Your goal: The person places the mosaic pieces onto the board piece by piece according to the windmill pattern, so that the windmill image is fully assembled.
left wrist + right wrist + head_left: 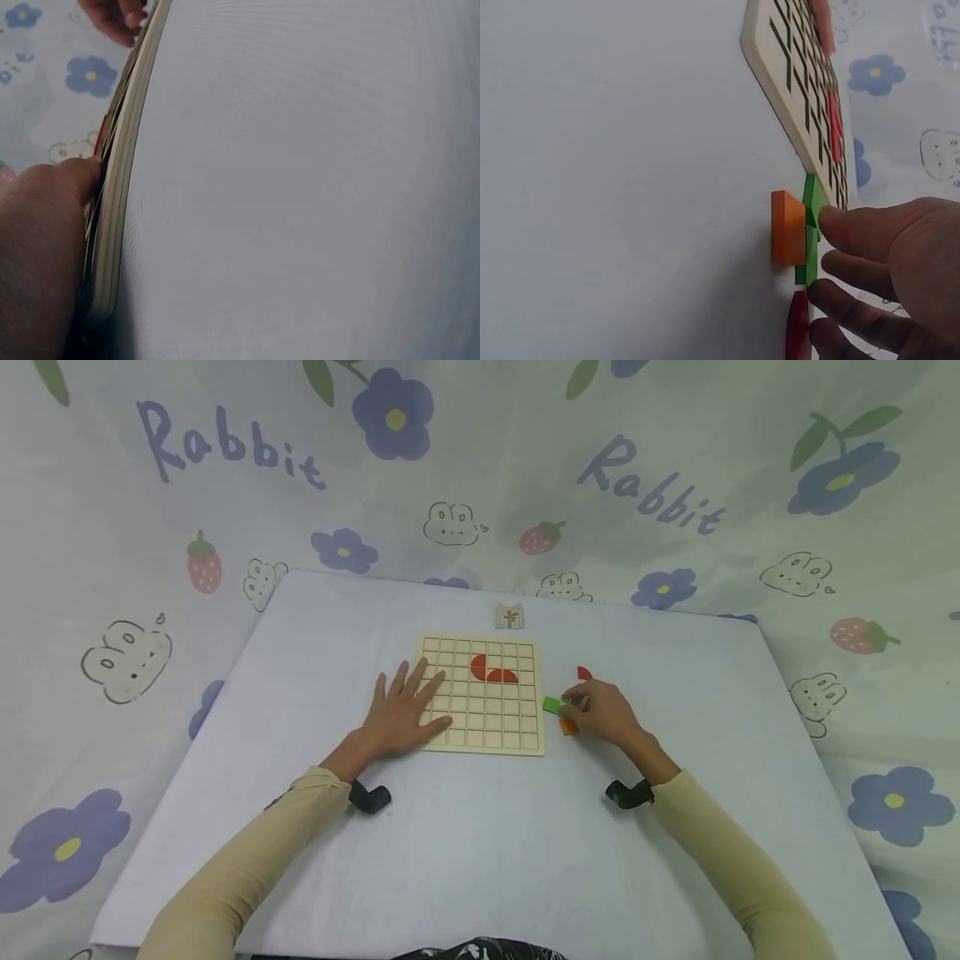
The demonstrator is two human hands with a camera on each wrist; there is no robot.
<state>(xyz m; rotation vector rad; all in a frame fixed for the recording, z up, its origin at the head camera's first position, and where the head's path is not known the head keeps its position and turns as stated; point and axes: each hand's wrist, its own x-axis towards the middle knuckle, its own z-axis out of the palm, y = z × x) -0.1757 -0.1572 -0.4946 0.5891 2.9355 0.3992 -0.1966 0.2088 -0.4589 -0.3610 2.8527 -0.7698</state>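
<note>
A square wooden grid board (502, 739) lies flat, with red rounded pieces (480, 667) on its squares. My left hand (401, 714) rests spread on the board's left side, its thumb showing at the board's near edge in the left wrist view. To the right of the board, my right hand (603, 714) is bent low over small blocks. Its thumb and index finger pinch at a green block (551, 704). Right by them sit another green block (811, 259) and an orange block (787, 229). A red piece (584, 673) lies just beyond the fingers.
Behind the board lies a small patterned card (509, 616). The white tabletop (480, 843) reaches out around the board on all sides. A curtain (480, 468) printed with rabbits and flowers hangs behind it.
</note>
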